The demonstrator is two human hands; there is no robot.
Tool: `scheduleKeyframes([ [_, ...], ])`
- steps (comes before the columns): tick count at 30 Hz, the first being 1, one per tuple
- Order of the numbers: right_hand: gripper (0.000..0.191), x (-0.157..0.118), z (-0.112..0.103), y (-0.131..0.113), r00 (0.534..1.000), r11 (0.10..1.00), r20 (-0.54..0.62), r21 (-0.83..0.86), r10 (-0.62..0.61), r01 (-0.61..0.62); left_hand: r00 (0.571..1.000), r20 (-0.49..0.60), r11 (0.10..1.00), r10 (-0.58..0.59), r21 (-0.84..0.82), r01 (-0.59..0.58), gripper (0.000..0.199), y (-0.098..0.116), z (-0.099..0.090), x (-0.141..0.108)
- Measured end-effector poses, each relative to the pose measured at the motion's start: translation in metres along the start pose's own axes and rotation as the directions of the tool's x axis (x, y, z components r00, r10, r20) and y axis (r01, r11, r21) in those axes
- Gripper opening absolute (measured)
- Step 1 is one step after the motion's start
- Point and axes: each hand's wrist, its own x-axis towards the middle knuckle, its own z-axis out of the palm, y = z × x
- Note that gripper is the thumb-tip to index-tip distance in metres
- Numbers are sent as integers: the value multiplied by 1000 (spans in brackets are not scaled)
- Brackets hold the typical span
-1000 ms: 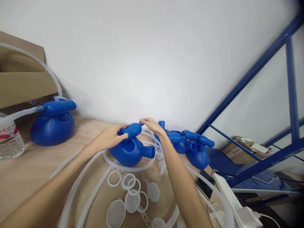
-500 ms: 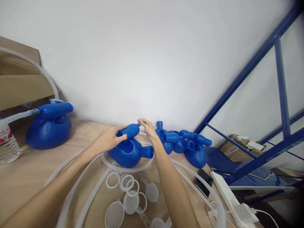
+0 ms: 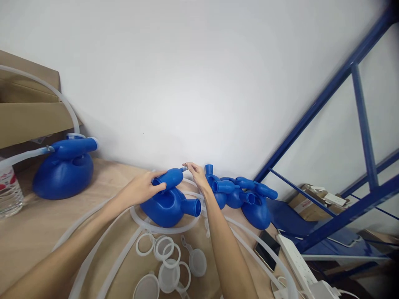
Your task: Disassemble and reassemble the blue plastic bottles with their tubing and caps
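My left hand (image 3: 146, 187) is wrapped round the open-mouthed end of a blue bottle-shaped part (image 3: 173, 178). At that part's narrow tip, my right hand (image 3: 195, 172) has its fingers pinched on a small clamp-like piece (image 3: 185, 168). Below them a blue jug (image 3: 166, 207) rests on the table, its open spout pointing right. Pale tubing (image 3: 156, 228) curls around the jug. In front lie several white rings and translucent caps (image 3: 197, 262).
Several blue jugs (image 3: 256, 211) stand on the right, near a phone (image 3: 267, 250) and a power strip (image 3: 296, 259). A jug with tubing (image 3: 64, 176), a cardboard box (image 3: 31, 122) and a glass (image 3: 11, 191) are left. Blue metal framing (image 3: 311, 116) rises at right.
The view has shifted slightly, so the tabletop things sit a little lower. My left hand still holds the blue part, and my right fingers have closed around the small piece at its tip.
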Motion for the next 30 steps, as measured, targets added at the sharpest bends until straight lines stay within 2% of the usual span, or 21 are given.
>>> scheduleKeyframes([
  [3, 64, -7, -3, -15, 994, 993, 101, -112, -28, 39, 1000, -16, 999, 27, -23, -28, 68, -6, 5, 1],
  [5, 67, -9, -7, -27, 976, 958, 203, -259, -73, 125, 999, -14, 1000, 29, -8, -29, 72, -8, 10, 2],
  [7, 58, -9, -12, -39, 934, 896, 341, -375, -106, 239, 1000, -20, 1000, 8, 15, -8, 75, -10, 14, 3],
  [9, 54, -7, -18, -50, 890, 855, 445, -417, -103, 307, 1000, -29, 999, -9, 33, 10, 79, -10, 17, 3],
  [11, 56, -5, -24, -58, 865, 844, 496, -432, -72, 319, 999, -35, 1000, -10, 27, 11, 78, -10, 17, 3],
  [14, 47, -2, -30, -65, 848, 860, 529, -423, -20, 284, 1000, -16, 1000, -17, -26, 17, 70, -10, 15, 4],
  [17, 43, -2, -29, -65, 848, 860, 530, -437, 12, 262, 1000, 9, 998, -21, -59, 22, 66, -13, 13, 5],
  [21, 38, -5, -23, -54, 879, 817, 476, -500, -17, 287, 1000, 14, 997, -10, -72, 11, 64, -20, 10, 8],
  [25, 51, -7, -18, -44, 907, 807, 420, -524, -33, 272, 998, 60, 986, -13, -166, 23, 66, -22, 8, 9],
  [30, 62, -7, -15, -33, 952, 827, 305, -528, -26, 191, 997, 73, 968, -13, -248, 30, 66, -21, 7, 10],
])
